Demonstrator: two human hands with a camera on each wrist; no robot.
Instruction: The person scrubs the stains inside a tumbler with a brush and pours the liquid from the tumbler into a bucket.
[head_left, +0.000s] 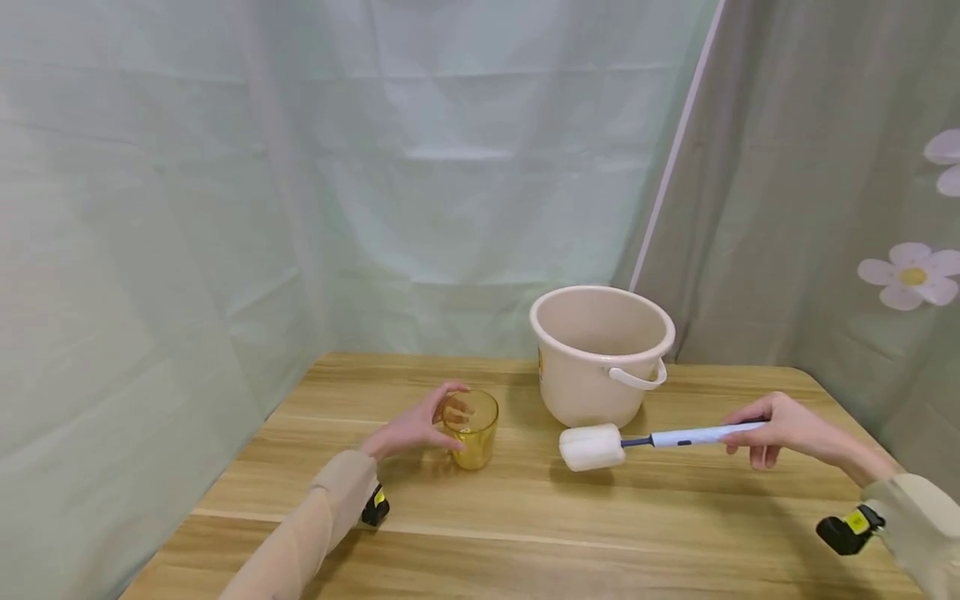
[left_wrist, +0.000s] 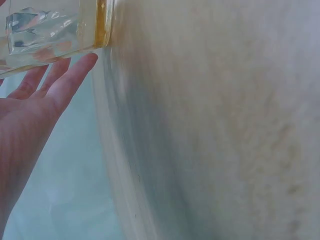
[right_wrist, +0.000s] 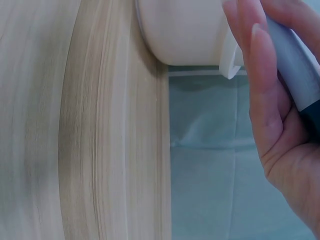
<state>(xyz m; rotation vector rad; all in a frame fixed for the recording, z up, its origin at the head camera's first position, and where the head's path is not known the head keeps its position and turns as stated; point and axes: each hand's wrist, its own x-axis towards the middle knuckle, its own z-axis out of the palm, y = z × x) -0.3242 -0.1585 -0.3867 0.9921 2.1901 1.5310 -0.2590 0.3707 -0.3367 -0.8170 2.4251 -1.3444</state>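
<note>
An amber see-through glass (head_left: 480,442) is in the middle of the table in the head view. My left hand (head_left: 416,429) is around its left side, thumb in front and fingers at the far side. In the left wrist view the glass (left_wrist: 50,35) shows close up, with fingers (left_wrist: 70,82) against it. My right hand (head_left: 787,433) grips a cup brush by its pale blue handle (head_left: 697,436). The brush's white sponge head (head_left: 592,447) points left, above the table. In the right wrist view fingers (right_wrist: 262,65) wrap the brush handle (right_wrist: 295,65).
A cream bucket (head_left: 592,392) stands near the table's back edge, behind the sponge head. Its white carrying handle (head_left: 637,380) hangs down on the right. The wooden table (head_left: 525,533) is bordered by pale green curtains (head_left: 480,208) behind and at the left.
</note>
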